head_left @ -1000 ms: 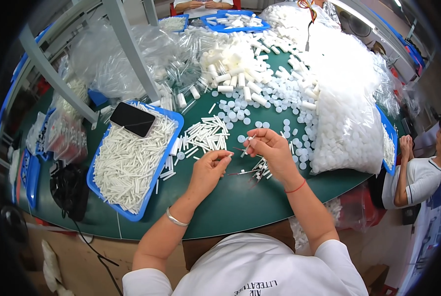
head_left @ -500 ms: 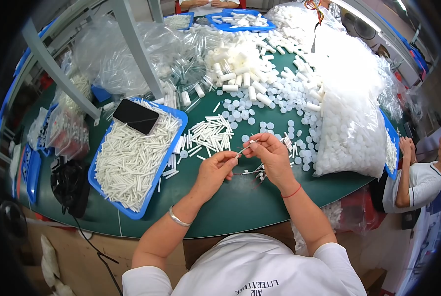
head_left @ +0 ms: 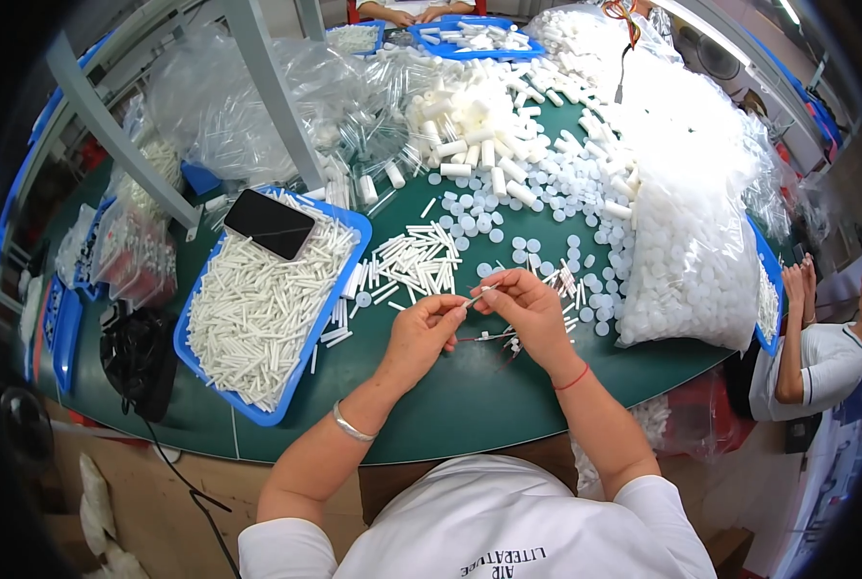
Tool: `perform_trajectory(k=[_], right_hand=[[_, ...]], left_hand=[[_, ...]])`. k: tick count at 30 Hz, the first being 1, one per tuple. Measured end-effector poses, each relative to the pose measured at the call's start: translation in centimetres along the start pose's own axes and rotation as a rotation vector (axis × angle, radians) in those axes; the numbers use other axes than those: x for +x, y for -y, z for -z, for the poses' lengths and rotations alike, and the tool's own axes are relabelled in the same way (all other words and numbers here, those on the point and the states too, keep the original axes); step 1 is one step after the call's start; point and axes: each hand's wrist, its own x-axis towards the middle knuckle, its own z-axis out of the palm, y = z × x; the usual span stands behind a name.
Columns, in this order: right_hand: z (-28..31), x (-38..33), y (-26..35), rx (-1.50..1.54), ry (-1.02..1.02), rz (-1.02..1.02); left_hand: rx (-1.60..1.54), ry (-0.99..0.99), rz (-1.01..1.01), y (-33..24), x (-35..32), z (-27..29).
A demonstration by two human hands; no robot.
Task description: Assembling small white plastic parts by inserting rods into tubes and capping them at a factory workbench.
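Observation:
My left hand [head_left: 415, 338] and my right hand [head_left: 529, 309] meet over the green table, both with fingers pinched. Between their fingertips runs a thin pale rod [head_left: 473, 301], gripped from either side; its exact kind is too small to make out. Just below the fingers lie small white pieces with thin red leads [head_left: 489, 337], partly covered by my right hand. Beyond my left hand is a loose heap of short white sticks [head_left: 417, 259]. Translucent round discs [head_left: 520, 244] are scattered past my right hand.
A blue tray [head_left: 361, 237] of white sticks, with a black phone [head_left: 269, 224] on it, stands left. Right is a bulky clear bag [head_left: 692, 280] of discs. White cylinders [head_left: 479, 145] pile up behind. Grey metal posts [head_left: 269, 92] rise at left. Co-workers sit right and opposite.
My right fingertips have come closer to my left ones along the rod, so less of it shows between them. The whole view has shifted slightly.

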Motion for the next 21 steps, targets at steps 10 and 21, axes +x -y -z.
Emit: perform_trajectory(k=[10,21], right_hand=[[0.1,-0.5,-0.8,-0.204,-0.002,-0.003],[3.0,1.0,1.7,0.077,-0.285,-0.044]], left_hand=[[0.322,-0.179,-0.3,-0.4,-0.2,-1.4],[0.986,-0.079,-0.661,-0.9,7.1,-1.6]])
